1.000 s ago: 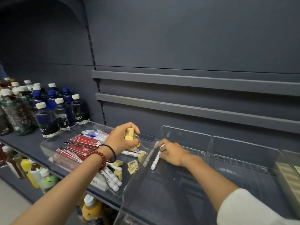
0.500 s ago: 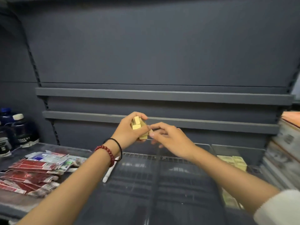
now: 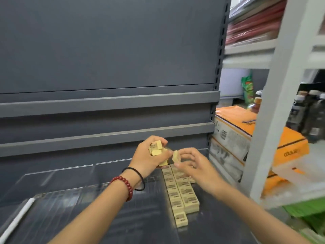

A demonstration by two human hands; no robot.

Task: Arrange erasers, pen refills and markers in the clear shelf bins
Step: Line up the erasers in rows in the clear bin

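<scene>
My left hand (image 3: 149, 160) grips a bunch of yellow erasers (image 3: 155, 149) above the back of a clear shelf bin (image 3: 202, 224). Just to its right, my right hand (image 3: 190, 165) pinches a single yellow eraser (image 3: 175, 155) between thumb and fingers. Below both hands, two rows of yellow erasers (image 3: 181, 192) lie flat in that bin, running from back to front. A white marker (image 3: 18, 217) lies in the neighbouring clear bin (image 3: 52, 175) at the far left.
Dark grey shelf back panel with two horizontal rails (image 3: 105, 103) stands behind the bins. To the right are orange cartons (image 3: 246, 131), a white shelving upright (image 3: 267, 106) and dark bottles (image 3: 309, 111).
The view has swung right, from the refill and marker bin to the eraser bin. My right hand let go of the marker and now pinches one eraser taken from the left hand's bunch.
</scene>
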